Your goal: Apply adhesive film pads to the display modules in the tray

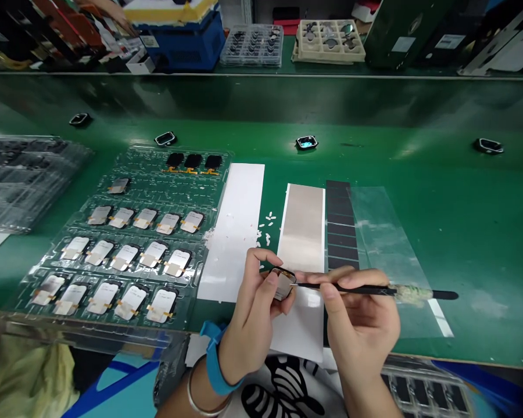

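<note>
Between the fingers and thumb of my left hand (253, 313) is a small smartwatch screen (284, 284), its silvery back facing up and its rim black. My right hand (361, 319) pinches black tweezers (370, 289), with tape wrapped around their rear part. The tweezer tips reach the screen's back at its right side; whether they grip anything there is too small to tell. Beneath and behind both hands lies a white sheet with a silvery-beige adhesive panel (304, 223). A strip of black rectangles (341, 226) runs beside it.
To the left, a clear plastic tray (157, 191) holds rows of similar screens. A white strip (235, 232) and small white scraps (268, 226) lie nearby. Clear film (387, 244) is at right. Several watch cases, one lit (307, 143), stand farther back below a shelf (261, 72).
</note>
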A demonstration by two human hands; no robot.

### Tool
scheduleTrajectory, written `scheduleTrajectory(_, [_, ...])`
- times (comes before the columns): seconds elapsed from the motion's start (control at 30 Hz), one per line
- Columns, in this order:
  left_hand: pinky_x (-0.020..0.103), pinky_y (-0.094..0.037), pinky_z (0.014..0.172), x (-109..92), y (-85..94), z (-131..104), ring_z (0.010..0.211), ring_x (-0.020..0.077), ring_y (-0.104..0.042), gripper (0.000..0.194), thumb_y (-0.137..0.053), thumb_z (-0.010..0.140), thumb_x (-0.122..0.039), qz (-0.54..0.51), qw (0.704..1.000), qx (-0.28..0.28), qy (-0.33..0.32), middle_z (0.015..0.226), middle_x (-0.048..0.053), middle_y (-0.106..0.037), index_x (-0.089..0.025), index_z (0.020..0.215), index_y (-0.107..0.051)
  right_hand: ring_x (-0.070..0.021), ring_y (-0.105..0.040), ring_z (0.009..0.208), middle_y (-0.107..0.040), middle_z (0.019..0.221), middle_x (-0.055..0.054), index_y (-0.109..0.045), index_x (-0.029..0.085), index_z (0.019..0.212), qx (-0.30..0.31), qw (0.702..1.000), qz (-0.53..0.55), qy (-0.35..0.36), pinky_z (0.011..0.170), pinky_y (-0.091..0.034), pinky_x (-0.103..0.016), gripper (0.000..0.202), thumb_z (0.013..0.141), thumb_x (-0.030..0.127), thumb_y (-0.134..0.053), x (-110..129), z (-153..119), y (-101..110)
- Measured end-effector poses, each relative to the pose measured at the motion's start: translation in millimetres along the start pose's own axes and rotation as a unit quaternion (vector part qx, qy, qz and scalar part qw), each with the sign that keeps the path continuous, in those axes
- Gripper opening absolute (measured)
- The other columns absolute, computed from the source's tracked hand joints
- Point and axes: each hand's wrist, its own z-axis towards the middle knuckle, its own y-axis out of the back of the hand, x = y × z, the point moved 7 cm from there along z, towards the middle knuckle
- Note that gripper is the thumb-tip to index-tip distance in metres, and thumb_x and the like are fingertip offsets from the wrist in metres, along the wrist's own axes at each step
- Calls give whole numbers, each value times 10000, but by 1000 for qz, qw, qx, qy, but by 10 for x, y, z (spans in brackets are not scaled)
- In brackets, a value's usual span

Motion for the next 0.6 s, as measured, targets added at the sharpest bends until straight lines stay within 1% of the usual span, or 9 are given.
scheduleTrajectory(0.1, [186,-309,540,-24,-23,-12,554,92,-375,194,-386,1005,-449,12,999,27,-15,607,-69,-429,-254,1014,-380,-181,-745,880,-680,849,3,-569,229,959,-2,1000,-12,-3,783,-657,-324,231,876,14,-585,-3,-8,27])
scheduleTrajectory(0.2, [191,-309,549,-64,-44,-15,546,91,-349,97,-383,1013,-348,24,997,48,-49,599,-80,-383,-253,992,-388,-187,-749,845,-664,829,7,-577,232,933,-14,999,-31,-12,750,-659,-316,205,869,40,-610,-15,-18,51])
scheduleTrajectory(0.3, [196,-309,548,-80,-50,-9,535,89,-344,70,-348,1027,-285,31,996,51,-65,595,-82,-389,-253,984,-392,-188,-750,842,-669,825,7,-574,236,928,-19,999,-37,-20,751,-657,-313,199,867,53,-623,-35,-21,57])
scheduleTrajectory(0.43, [200,-307,538,-81,-54,-1,528,88,-349,89,-339,1038,-290,37,995,50,-72,591,-78,-411,-249,984,-397,-178,-750,840,-668,831,12,-580,235,941,-23,999,-26,-21,765,-651,-301,218,863,36,-621,-52,-24,57])
scheduleTrajectory(0.6, [186,-310,538,-70,-51,-3,530,78,-366,101,-342,1047,-298,34,996,45,-71,593,-85,-388,-253,985,-408,-172,-748,850,-662,827,15,-583,231,943,-27,999,-19,-19,762,-650,-291,227,860,23,-619,-44,-31,66])
